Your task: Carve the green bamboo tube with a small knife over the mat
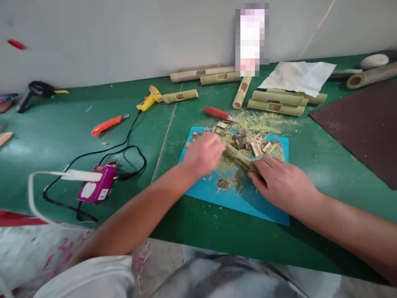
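Green bamboo: one tube [231,152], with a cut opening in its side, lies at a slant over the blue sheet [273,213], between your hands. Your right hand [283,182] grips its near end; your left hand [203,155] is curled at the far end, and whether it also holds a tool cannot be told. Judged stage: hand work on the tube, opening already cut. Next move calls for a firm right grip, since round stock could roll, and fingers clear of any blade. Chips [256,149] and shavings lie just beyond the tube; a red-handled knife [217,113] lies past them. Surface: green table [173,223], dusted with debris; glue gun [151,98] and orange cutter [107,125] to the left, brown board [366,124] to the right. Room: grey wall [124,37] behind, littered floor [27,252] below.
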{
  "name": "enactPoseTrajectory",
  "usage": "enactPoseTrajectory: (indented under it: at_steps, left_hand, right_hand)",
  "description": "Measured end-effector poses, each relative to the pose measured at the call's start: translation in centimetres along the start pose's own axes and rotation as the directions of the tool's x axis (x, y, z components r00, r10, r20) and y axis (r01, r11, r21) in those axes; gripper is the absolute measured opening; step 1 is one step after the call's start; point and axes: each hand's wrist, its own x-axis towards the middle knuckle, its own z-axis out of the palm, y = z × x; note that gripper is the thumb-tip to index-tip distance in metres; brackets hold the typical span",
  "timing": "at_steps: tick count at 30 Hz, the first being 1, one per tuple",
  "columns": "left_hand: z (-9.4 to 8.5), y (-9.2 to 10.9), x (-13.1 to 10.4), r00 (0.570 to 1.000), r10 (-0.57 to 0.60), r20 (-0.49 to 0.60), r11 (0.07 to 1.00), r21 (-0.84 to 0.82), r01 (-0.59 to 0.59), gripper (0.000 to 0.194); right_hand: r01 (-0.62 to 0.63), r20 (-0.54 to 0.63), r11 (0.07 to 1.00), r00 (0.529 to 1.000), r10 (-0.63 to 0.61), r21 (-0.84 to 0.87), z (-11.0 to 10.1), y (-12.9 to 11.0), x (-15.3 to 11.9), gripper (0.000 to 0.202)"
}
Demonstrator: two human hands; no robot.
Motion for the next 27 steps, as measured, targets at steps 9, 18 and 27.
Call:
enactPoseTrajectory:
  at_steps: [9, 18, 27]
  left_hand:
    - [-0.4, 0.4, 0.4, 0.989, 0.148, 0.026, 0.989, -0.010, -0.148, 0.023]
    - [-2.2, -1.1, 0.1, 0.976, 0.217, -0.023, 0.976, 0.012, -0.217, 0.016]
    - [-4.2, -3.1, -0.1, 0.952, 0.294, 0.084, 0.955, 0.000, -0.295, 0.010]
  right_hand:
    - [-0.033, 0.062, 0.999, 0.998, 0.033, 0.011, 0.2, 0.0, 0.1, 0.028]
    - [-0.302, -0.100, 0.952, 0.947, 0.305, 0.041, -3.0, 2.6, 1.2, 0.045]
    - [-0.739, 0.096, 0.627, 0.625, 0.774, -0.245, -4.4, 15.2, 1.6, 0.060]
